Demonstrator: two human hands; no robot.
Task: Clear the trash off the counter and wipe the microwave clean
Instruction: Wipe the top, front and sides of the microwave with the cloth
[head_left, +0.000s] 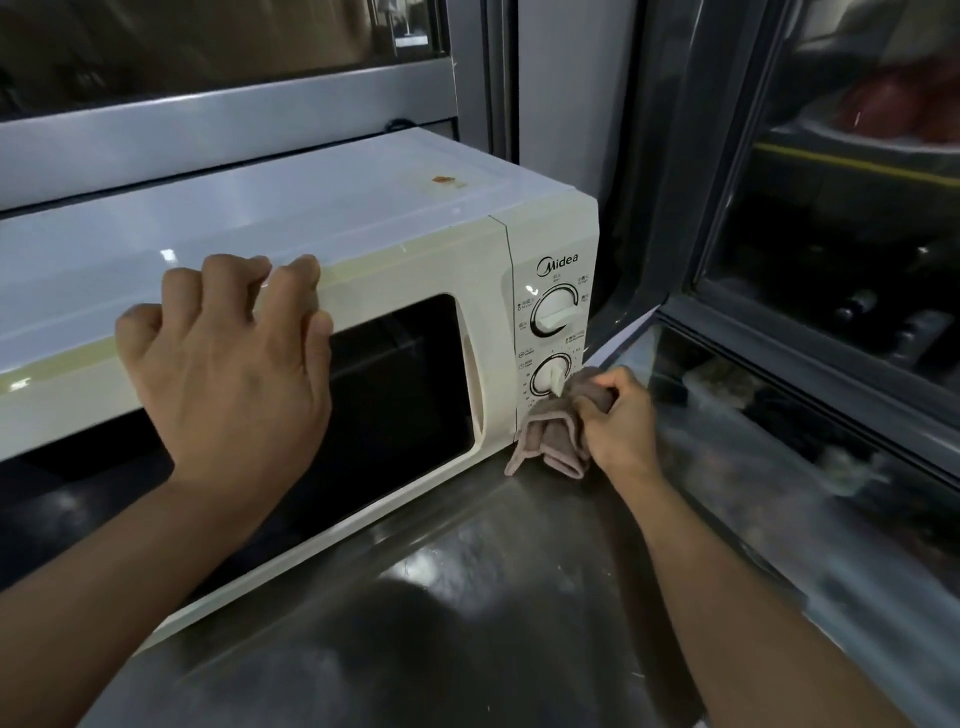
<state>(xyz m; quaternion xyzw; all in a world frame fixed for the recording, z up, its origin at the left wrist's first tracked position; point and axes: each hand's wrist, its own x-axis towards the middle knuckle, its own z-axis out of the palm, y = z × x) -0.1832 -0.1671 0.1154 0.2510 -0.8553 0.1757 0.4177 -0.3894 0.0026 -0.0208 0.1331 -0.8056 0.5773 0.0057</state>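
A cream microwave (291, 218) stands on the steel counter (467, 597), door closed, with two dials on its right panel. A small brown stain (442, 180) marks its top. My left hand (228, 374) rests on the upper front edge of the door, fingers curled over onto the top. My right hand (618, 415) grips a folded grey-pink cloth (553, 436) and presses it against the lower right corner of the control panel, just beside the lower dial (550, 375).
A window frame (810, 374) runs along the counter's right side, close to the microwave's right wall. Another window sill (228, 130) lies directly behind the microwave. Bare steel counter stretches in front of the microwave.
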